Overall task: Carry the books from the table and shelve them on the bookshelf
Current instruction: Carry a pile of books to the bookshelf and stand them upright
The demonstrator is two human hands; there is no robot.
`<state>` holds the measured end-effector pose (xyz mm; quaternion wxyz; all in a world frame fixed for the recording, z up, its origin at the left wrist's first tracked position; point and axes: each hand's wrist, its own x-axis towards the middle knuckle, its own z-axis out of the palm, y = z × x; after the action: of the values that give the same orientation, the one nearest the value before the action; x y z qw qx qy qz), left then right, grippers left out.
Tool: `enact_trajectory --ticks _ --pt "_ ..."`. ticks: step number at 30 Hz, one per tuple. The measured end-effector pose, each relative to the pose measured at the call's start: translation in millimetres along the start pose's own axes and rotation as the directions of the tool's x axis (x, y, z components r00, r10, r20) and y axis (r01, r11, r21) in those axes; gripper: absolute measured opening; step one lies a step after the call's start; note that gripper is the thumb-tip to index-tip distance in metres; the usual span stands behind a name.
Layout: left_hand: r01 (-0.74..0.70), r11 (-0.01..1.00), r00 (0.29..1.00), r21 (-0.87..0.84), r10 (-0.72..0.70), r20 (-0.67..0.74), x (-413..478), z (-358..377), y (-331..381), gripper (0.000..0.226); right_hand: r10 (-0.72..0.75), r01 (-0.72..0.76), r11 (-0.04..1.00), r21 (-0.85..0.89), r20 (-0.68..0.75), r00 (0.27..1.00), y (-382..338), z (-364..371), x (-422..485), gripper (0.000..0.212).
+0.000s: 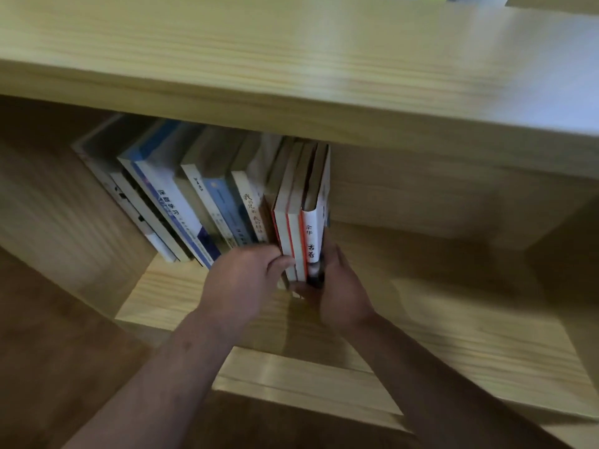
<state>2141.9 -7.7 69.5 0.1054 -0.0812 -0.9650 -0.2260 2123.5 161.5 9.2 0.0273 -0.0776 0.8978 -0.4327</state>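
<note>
A small bundle of books [301, 222] with red-and-white spines stands upright on the lower board of the pale wooden bookshelf [437, 286], at the right end of a row of shelved books [181, 202] that lean to the left. My left hand [246, 280] grips the bundle's lower left side with curled fingers. My right hand [337, 286] holds its lower right side and bottom edge. The bundle touches the row's last book.
The shelf board above [291, 69] overhangs the book tops. To the right of the bundle the compartment is bare wood. A side panel [64, 222] bounds the compartment on the left, and brown floor [48, 367] lies below.
</note>
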Motion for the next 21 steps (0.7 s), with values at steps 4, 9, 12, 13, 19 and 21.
enact_trajectory --ticks 4,9,12,13,19,21 --pt "0.026 0.994 0.994 -0.103 -0.037 -0.104 -10.7 9.8 -20.0 0.034 0.019 -0.027 0.993 -0.117 -0.069 0.997 1.9 8.8 -4.3 0.101" --pt "-0.084 0.996 0.956 0.028 0.088 -0.279 -22.5 29.9 -87.7 0.062 0.045 -0.101 0.952 -0.288 -0.195 0.980 3.4 27.2 -8.2 0.089" --pt "-0.144 0.986 0.938 0.086 0.163 -0.307 -17.4 43.4 -107.9 0.067 0.010 -0.069 0.951 -0.301 -0.195 0.981 7.1 28.6 -5.7 0.080" --pt "-0.162 0.983 0.927 0.083 0.181 -0.329 -16.6 46.7 -110.1 0.063 0.002 -0.065 0.950 -0.305 -0.203 0.979 7.5 28.4 -5.0 0.078" --pt "-0.260 0.934 0.897 0.246 0.328 -0.295 -16.5 55.5 -118.5 0.053 0.093 -0.133 0.983 -0.129 -0.278 0.956 5.5 31.3 4.9 0.071" --pt "-0.274 0.926 0.892 0.258 0.346 -0.293 -16.7 56.6 -118.6 0.054 0.113 -0.147 0.986 -0.080 -0.331 0.937 7.2 33.4 10.5 0.069"
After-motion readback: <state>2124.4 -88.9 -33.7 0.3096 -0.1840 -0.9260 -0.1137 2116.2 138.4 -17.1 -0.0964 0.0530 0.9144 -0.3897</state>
